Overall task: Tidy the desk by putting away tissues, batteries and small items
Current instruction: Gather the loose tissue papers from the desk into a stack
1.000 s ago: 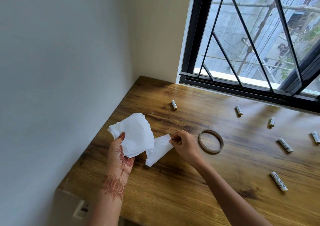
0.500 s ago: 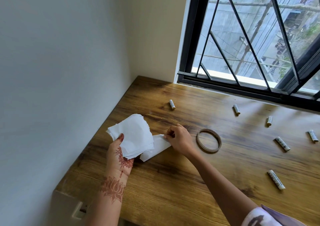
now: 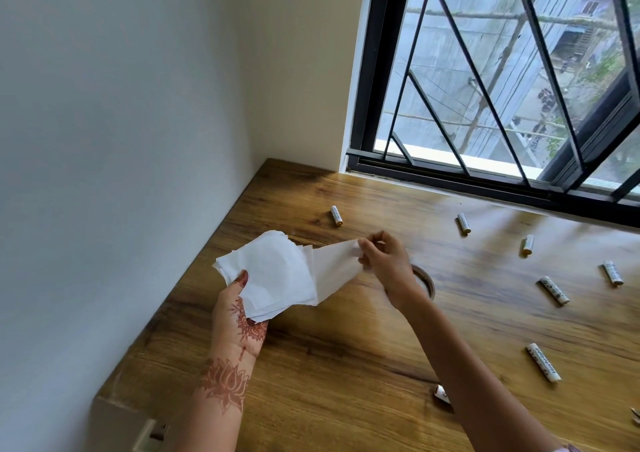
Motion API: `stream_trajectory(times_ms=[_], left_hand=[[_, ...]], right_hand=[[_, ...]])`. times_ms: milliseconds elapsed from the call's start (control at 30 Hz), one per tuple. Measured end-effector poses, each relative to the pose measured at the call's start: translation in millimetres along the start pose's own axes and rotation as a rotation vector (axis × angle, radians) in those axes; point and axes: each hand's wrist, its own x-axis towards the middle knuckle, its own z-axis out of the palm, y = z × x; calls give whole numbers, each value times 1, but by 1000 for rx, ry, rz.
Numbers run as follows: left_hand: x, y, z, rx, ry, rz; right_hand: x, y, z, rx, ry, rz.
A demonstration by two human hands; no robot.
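My left hand [image 3: 239, 316] holds a stack of white tissues [image 3: 273, 278] above the desk's left side, thumb on top. My right hand [image 3: 384, 264] pinches the corner of one more tissue [image 3: 334, 270], lifted off the wood and overlapping the stack's right edge. Several white batteries lie scattered on the wooden desk [image 3: 346, 365]: one at the back left [image 3: 336, 215], others toward the window [image 3: 463, 223] and on the right [image 3: 543, 362]. A tape ring [image 3: 427, 280] lies on the desk, partly hidden behind my right wrist.
A wall runs along the desk's left edge. A barred window [image 3: 502, 105] stands behind the desk. A wall socket [image 3: 152, 434] sits below the front left corner. One battery [image 3: 441, 393] peeks out from under my right forearm.
My right hand has lifted the loose tissue off the desk and raised it against the stack. The left hand keeps its hold on the stack.
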Motion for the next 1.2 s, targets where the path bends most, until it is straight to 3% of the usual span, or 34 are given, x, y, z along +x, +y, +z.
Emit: stream_trajectory(times_ms=[333,567,833,1033,1200], left_hand=[[2,-2,30,75,-87,-38],[-8,-34,62,99,-102,-179],[-15,-93,105,147,-180,-379],[-39,-147,148,89,-295,-423],[-70,-199,180,94,-355,-408]], right_hand=[[2,-54,-60,65,302,-94],[-5,-61,-93,20,492,-96],[-56,-53,-106,-169,399,-298],[-97,-15,-118,-430,177,-322],[-114,13,-170,-632,191,-405]])
